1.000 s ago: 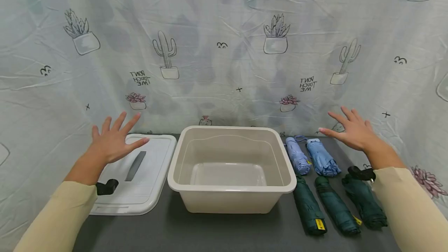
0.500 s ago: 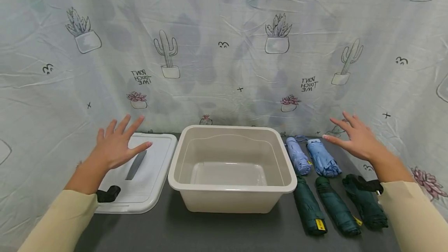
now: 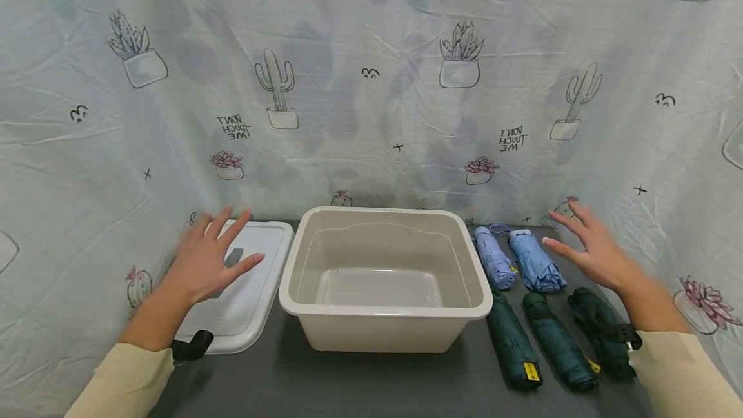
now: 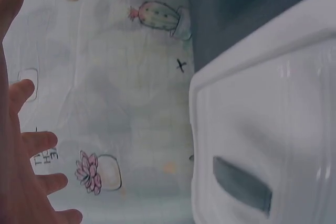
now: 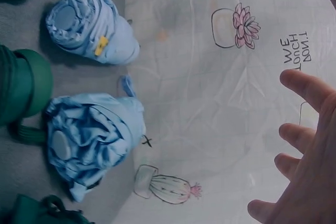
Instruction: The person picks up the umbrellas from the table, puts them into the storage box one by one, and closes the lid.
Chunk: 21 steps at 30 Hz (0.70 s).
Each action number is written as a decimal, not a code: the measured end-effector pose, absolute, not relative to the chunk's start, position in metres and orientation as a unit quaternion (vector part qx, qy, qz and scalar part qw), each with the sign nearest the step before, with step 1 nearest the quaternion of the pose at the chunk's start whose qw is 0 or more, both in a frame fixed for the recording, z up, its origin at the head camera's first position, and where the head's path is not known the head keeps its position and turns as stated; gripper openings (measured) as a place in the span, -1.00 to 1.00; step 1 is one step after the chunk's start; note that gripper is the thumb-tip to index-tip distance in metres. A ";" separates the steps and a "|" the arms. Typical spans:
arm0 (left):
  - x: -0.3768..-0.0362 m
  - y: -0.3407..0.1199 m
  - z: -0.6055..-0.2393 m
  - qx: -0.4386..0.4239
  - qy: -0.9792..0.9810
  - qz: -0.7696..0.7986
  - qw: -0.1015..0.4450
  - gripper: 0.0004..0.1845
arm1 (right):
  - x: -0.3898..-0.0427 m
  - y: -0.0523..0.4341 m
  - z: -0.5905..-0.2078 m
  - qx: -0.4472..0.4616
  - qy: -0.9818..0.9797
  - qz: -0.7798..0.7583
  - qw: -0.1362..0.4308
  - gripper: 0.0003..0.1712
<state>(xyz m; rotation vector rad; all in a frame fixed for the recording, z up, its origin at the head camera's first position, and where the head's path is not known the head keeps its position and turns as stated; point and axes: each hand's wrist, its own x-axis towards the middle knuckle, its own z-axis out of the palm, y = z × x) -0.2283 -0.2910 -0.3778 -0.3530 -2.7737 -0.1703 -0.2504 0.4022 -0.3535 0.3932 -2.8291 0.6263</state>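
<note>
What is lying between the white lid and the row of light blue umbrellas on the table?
The open beige bin stands between the white lid and the light blue umbrellas, with only narrow strips of bare dark table beside it. The head view shows this.

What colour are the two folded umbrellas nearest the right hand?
Light blue, both folded umbrellas; clearest in the right wrist view, lying apart from the open right hand.
</note>
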 end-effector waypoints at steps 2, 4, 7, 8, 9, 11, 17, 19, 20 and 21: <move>-0.225 -0.287 -0.381 -0.132 -0.973 -0.078 0.175 -0.02 | -0.246 0.402 -0.358 0.136 -0.958 0.225 0.111 -0.18; -0.223 -0.282 -0.385 -0.139 -0.969 -0.098 0.179 -0.04 | -0.243 0.402 -0.361 0.134 -0.957 0.234 0.109 -0.19; -0.218 -0.274 -0.389 -0.148 -0.965 -0.122 0.182 -0.05 | -0.236 0.402 -0.366 0.131 -0.954 0.248 0.105 -0.20; -0.216 -0.271 -0.391 -0.151 -0.963 -0.126 0.185 -0.06 | -0.234 0.403 -0.368 0.128 -0.954 0.250 0.102 -0.20; -0.214 -0.268 -0.392 -0.155 -0.961 -0.132 0.185 -0.07 | -0.232 0.403 -0.370 0.127 -0.954 0.254 0.101 -0.20; -0.210 -0.262 -0.395 -0.158 -0.959 -0.141 0.186 -0.07 | -0.228 0.405 -0.374 0.127 -0.952 0.261 0.099 -0.21; -0.202 -0.252 -0.406 -0.171 -0.947 -0.204 0.182 -0.10 | -0.214 0.408 -0.387 0.126 -0.946 0.282 0.098 -0.28; -0.202 -0.251 -0.409 -0.177 -0.940 -0.226 0.182 -0.15 | -0.210 0.410 -0.392 0.121 -0.945 0.289 0.096 -0.31; -0.202 -0.251 -0.411 -0.179 -0.938 -0.236 0.181 -0.17 | -0.208 0.411 -0.394 0.117 -0.944 0.292 0.095 -0.32; -0.201 -0.251 -0.411 -0.181 -0.936 -0.246 0.177 -0.18 | -0.207 0.411 -0.396 0.113 -0.945 0.293 0.095 -0.32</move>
